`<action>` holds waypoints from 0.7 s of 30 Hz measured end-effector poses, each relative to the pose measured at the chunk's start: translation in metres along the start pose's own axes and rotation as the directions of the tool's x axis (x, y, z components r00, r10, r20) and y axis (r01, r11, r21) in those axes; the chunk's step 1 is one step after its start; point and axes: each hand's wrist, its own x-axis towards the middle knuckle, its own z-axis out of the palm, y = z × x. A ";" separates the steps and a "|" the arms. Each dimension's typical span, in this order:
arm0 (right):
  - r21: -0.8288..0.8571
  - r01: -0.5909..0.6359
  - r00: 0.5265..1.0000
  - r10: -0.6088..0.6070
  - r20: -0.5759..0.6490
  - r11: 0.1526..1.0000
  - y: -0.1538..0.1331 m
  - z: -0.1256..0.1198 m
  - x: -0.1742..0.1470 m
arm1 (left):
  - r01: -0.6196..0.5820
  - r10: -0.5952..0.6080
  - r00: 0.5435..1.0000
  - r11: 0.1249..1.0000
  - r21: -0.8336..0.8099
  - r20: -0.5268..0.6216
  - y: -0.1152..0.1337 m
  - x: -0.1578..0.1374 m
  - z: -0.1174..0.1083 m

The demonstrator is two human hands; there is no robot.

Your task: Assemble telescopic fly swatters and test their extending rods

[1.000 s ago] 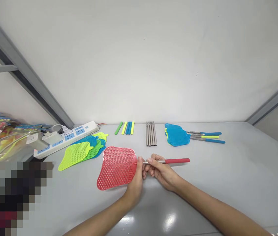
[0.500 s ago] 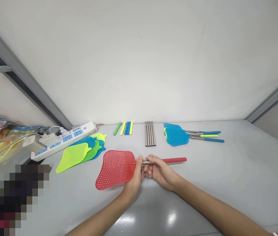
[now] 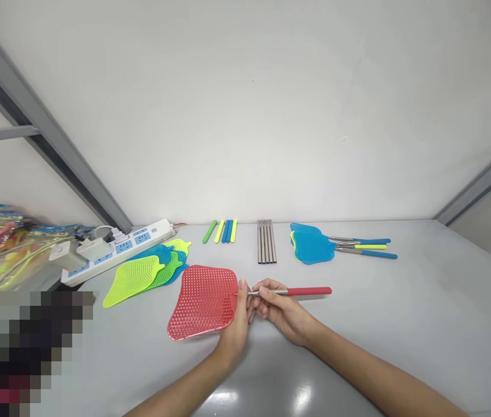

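A red fly swatter (image 3: 204,301) is held level above the grey table, its perforated head to the left and its red grip to the right. My left hand (image 3: 237,324) is closed at the neck, thumb pressed where the head meets the metal rod. My right hand (image 3: 286,313) pinches the silvery rod between thumb and fingers, just left of the red grip. Some of the curled fingers of both hands hide behind the rod. Behind them lie several bare metal rods (image 3: 266,243), side by side.
Blue and yellow swatters with rods and grips (image 3: 313,246) lie at the right. Left are loose yellow, green and blue swatter heads (image 3: 134,278) beside a white power strip (image 3: 119,249). Several coloured grips (image 3: 226,231) rest near the wall. Bagged items (image 3: 6,243) stand far left.
The right thumb and fingers have shifted their hold on the rod slightly. The swatter's head has tilted a little. The whole view has moved slightly.
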 end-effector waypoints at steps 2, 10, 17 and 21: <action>-0.015 0.000 1.000 0.000 -0.018 1.000 0.002 -0.001 0.000 | 0.025 -0.025 1.000 0.999 0.026 -0.004 0.001 -0.001 0.000; 0.019 -0.052 0.997 0.053 -0.053 0.998 0.002 -0.001 -0.002 | -0.060 0.041 0.992 0.985 0.161 0.120 0.004 -0.004 -0.003; 0.089 -0.042 0.993 0.051 -0.104 0.995 0.000 0.001 0.000 | -0.053 0.041 0.996 0.983 0.173 0.076 0.004 -0.002 -0.002; 0.138 -0.055 0.992 0.070 -0.108 0.989 0.001 0.001 0.002 | -0.042 0.025 0.994 0.986 0.164 0.106 -0.004 0.000 -0.006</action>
